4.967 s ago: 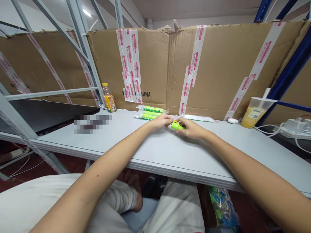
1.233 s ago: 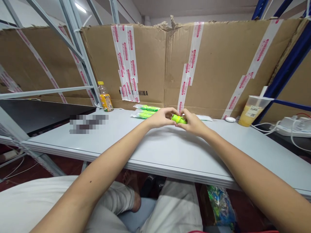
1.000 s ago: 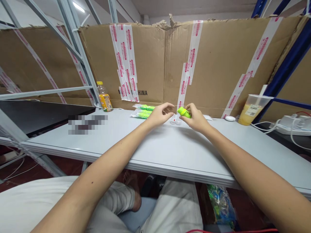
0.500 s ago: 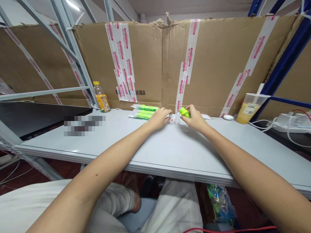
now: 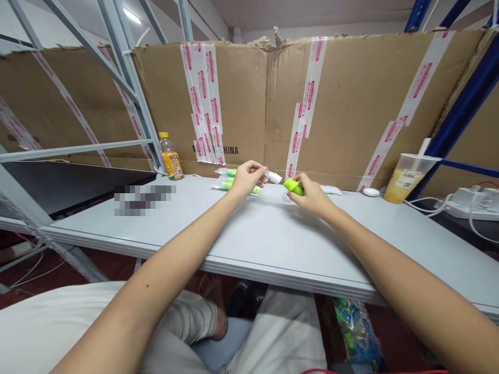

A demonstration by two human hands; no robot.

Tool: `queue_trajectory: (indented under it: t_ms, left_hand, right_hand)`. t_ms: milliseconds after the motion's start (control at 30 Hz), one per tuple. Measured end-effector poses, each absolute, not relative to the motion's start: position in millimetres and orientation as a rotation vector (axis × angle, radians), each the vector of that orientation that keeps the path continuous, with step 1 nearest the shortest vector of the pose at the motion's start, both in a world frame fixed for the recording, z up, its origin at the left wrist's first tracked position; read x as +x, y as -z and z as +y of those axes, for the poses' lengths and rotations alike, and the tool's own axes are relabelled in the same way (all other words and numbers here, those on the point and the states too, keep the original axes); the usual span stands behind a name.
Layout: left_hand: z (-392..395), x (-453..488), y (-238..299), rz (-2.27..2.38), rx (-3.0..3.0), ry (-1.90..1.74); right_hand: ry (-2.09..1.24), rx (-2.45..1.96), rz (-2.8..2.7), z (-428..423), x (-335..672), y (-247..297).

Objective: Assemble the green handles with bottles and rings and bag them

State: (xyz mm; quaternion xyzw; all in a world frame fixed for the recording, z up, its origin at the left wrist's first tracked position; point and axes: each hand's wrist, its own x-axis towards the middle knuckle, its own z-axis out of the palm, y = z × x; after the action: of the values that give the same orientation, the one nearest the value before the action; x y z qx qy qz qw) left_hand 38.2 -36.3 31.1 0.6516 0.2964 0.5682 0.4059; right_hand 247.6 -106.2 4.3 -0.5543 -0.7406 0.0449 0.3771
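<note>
My left hand (image 5: 249,177) pinches a small white cylinder (image 5: 273,177) between its fingertips, held tilted above the table. In my right hand (image 5: 309,192) is a bright green plastic piece (image 5: 293,186) shaped like a short tube or cap, its near end facing the white cylinder with a small gap between. A clear round plastic piece (image 5: 286,198) stands on the table just below the green one, partly hidden. Behind and under my left hand lie clear packets with green items (image 5: 223,183).
On the left stands a bottle (image 5: 171,158) with a yellow cap. A cup of yellow drink (image 5: 406,179), a white oval case (image 5: 370,192) and a power strip (image 5: 473,202) are at the right. A cardboard wall (image 5: 241,104) closes off the back of the white table (image 5: 249,234).
My left hand has lifted the white cylinder off the table and tilted it toward the green piece. The green piece stays in my right hand. The view has shifted slightly.
</note>
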Motion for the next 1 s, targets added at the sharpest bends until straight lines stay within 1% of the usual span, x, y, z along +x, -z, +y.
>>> queue_trajectory:
  t_ms: [500,733,800,900,1000]
  left_hand:
    - [-51,47,-22,0.574,1.842,-1.189]
    - [-50,55,-13,0.619,1.904,-1.126]
    - [-49,56,-7,0.671,2.022,-1.159]
    - [-47,56,1,0.731,2.359,-1.192]
    - [-45,60,7,0.74,2.698,-1.078]
  right_hand:
    - [-0.107,-1.362,-1.991,-112,241,-4]
    - [-0.131,-1.273,-1.884,-109,241,-4]
    - [-0.087,-1.252,-1.806,-107,243,-5]
    - [-0.034,-1.252,-1.675,-103,249,-7]
    - [-0.032,-1.261,-1.597,-99,255,-7]
